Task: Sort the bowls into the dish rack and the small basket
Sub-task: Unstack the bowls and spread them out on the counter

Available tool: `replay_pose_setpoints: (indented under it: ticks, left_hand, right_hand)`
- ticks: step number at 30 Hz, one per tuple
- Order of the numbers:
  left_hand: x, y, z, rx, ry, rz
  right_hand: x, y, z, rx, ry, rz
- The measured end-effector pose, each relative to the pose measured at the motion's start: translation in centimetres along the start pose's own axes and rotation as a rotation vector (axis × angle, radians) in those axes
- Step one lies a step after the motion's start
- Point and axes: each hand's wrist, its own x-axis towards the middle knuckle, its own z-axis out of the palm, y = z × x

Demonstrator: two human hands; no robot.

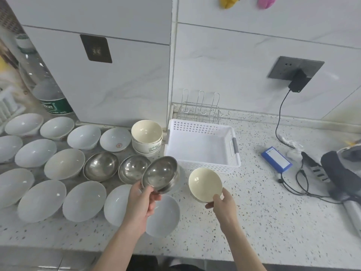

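The left hand [145,200] grips a shiny steel bowl [160,174] by its rim. The right hand [221,202] pinches a cream plastic bowl [205,183], both lifted, likely bound for the empty white perforated basket [203,126].

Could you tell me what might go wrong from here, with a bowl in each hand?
The left hand pinches the tilted stainless steel bowl only at its rim, so it might slip onto the white ceramic bowl below. The right hand holds the cream bowl likewise, above bare speckled countertop.

Single head-worn wide-angle view, looking forward and down, close over the counter [254,222], wall behind
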Motion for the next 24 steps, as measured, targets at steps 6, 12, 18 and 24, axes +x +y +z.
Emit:
replay_pose_setpoints:
  ticks: [6, 12, 18, 24]
  left_hand:
    - [-0.7, -0.6, 0.2, 0.008, 0.047, 0.023]
    - [-1.1, -1.6, 0.3, 0.021, 0.096, 0.005]
    - [-1.9, -2.1, 0.6, 0.065, 0.109, 0.014]
    - [-3.5, -3.4, 2.0, 0.353, -0.042, 0.053]
  right_hand:
    - [1.6, 0.1, 0.7, -0.025, -0.053, 0.002]
    - [2.5, 0.3, 0.9, -0.033, -0.069, -0.003]
    - [3.0, 1.0, 0.8, 0.017, -0.093, -0.005]
    - [1.1, 2.1, -1.1, -0.099, 0.063, -0.04]
